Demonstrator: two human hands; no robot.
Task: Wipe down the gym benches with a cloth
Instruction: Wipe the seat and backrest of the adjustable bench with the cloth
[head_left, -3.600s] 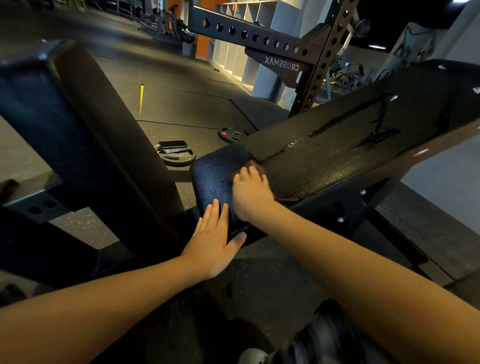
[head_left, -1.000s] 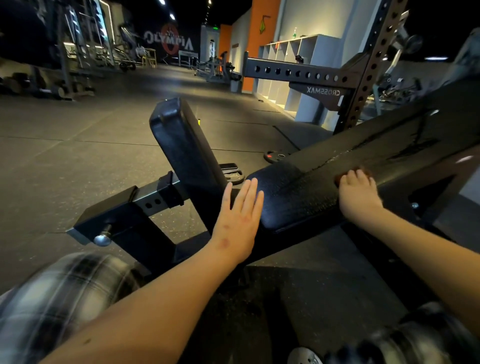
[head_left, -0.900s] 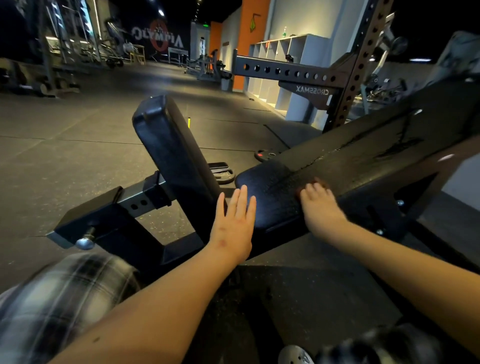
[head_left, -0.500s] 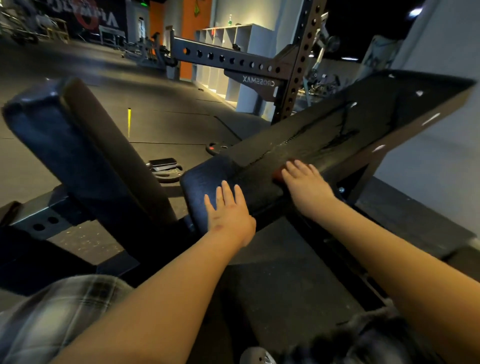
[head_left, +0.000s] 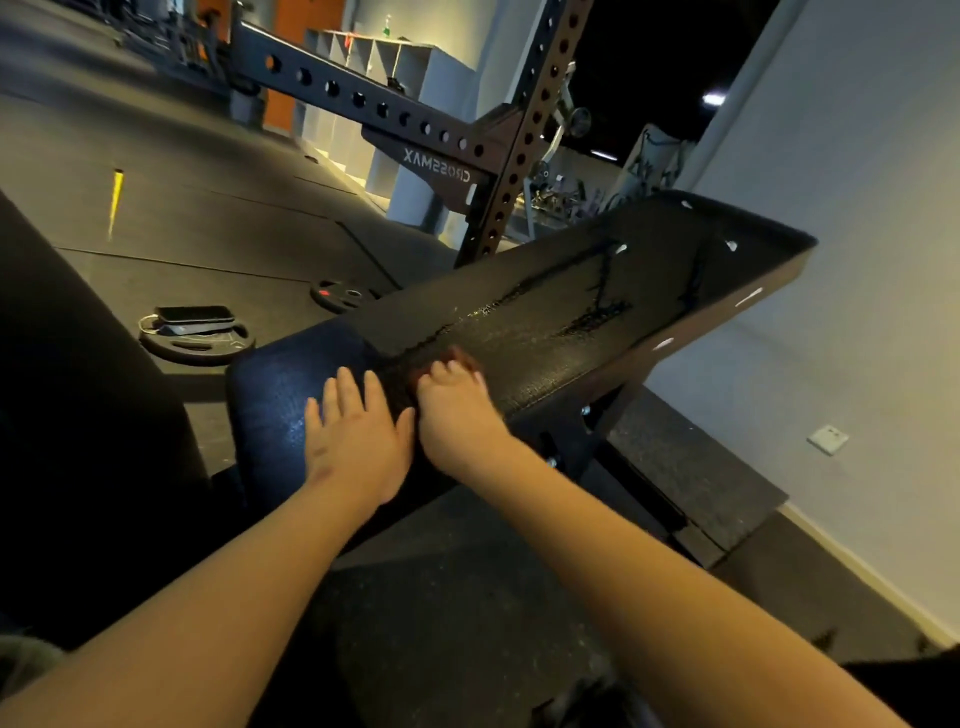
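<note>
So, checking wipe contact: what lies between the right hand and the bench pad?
A reddish cloth, pressed onto the bench pad under the right hand; only its edge shows past the fingertips, head view.

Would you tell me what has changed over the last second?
The right hand slid the reddish cloth down the backrest pad to beside the left hand, which still presses flat on the pad's lower end. The cloth stays under the right hand.

cloth (head_left: 458, 357) part-hid by right hand (head_left: 457, 413), seat (head_left: 78, 389) cropped
</note>
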